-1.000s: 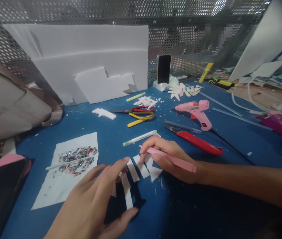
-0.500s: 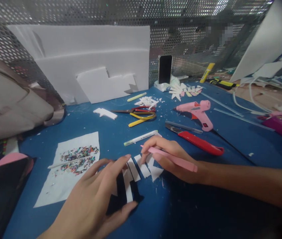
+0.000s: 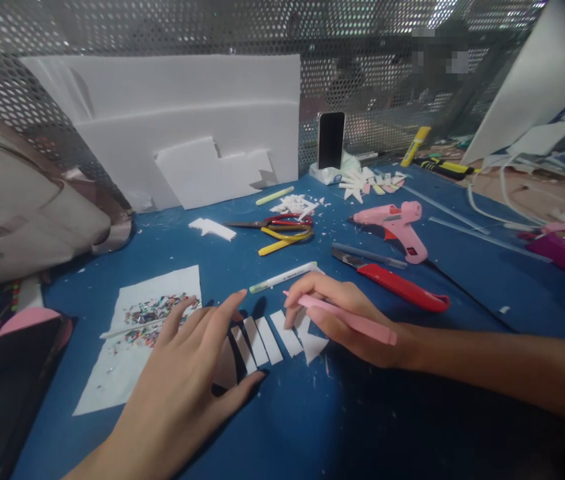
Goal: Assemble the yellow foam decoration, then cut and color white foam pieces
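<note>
My right hand point(image 3: 342, 321) is closed around a pink craft knife point(image 3: 347, 320), its tip resting at several white foam strips point(image 3: 267, 339) on the blue table point(image 3: 312, 427). My left hand point(image 3: 182, 387) lies flat with fingers spread, pressing the left end of the strips. The fingertips of both hands are a few centimetres apart.
A white paper with glitter bits point(image 3: 147, 320) lies left. Behind are a white pen point(image 3: 282, 277), scissors point(image 3: 277, 230), a pink glue gun point(image 3: 395, 223), a red cutter point(image 3: 392, 283), an upright phone point(image 3: 331, 139), foam boards point(image 3: 187, 127) and a bag point(image 3: 22, 207) at left.
My left hand slid forward and to the left over the strips, lining them up side by side. My right hand with the knife stayed almost still.
</note>
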The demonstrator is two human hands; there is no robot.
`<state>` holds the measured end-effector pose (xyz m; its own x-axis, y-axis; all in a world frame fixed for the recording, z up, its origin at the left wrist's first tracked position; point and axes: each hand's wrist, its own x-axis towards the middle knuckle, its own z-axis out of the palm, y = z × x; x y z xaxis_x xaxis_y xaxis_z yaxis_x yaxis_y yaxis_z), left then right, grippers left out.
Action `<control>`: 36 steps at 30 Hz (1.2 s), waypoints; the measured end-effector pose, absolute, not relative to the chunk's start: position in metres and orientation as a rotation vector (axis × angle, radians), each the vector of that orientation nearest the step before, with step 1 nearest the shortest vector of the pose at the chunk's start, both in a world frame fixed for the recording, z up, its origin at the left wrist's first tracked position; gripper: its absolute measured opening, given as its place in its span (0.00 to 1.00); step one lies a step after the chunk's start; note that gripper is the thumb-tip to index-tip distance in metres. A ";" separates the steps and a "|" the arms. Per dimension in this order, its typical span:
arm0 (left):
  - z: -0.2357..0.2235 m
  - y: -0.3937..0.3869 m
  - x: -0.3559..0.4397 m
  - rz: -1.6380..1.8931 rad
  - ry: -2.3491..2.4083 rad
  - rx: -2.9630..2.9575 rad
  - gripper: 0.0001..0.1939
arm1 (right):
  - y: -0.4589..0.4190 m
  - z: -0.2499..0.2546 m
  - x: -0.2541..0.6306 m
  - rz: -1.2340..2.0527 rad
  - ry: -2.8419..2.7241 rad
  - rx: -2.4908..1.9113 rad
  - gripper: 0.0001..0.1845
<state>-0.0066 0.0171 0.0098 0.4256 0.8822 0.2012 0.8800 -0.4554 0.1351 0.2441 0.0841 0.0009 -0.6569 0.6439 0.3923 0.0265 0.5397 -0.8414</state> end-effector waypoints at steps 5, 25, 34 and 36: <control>0.008 0.017 -0.003 0.373 1.601 2.632 0.38 | 0.087 0.005 0.244 0.990 -2.103 -0.691 0.10; 0.013 0.018 -0.006 0.323 1.621 2.745 0.43 | 0.091 0.000 0.250 0.593 -2.535 -0.559 0.34; 0.018 0.018 -0.024 0.243 1.628 2.739 0.54 | 0.091 0.001 0.249 0.567 -2.533 -0.593 0.27; 0.018 0.017 -0.027 0.245 1.627 2.738 0.56 | 0.091 0.001 0.248 0.557 -2.542 -0.594 0.26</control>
<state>-0.0266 0.0168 0.0184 0.4696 0.8686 0.1580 0.8767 -0.4799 0.0328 0.2479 0.0912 0.0014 -0.7969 0.4955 0.3456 0.3054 0.8240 -0.4772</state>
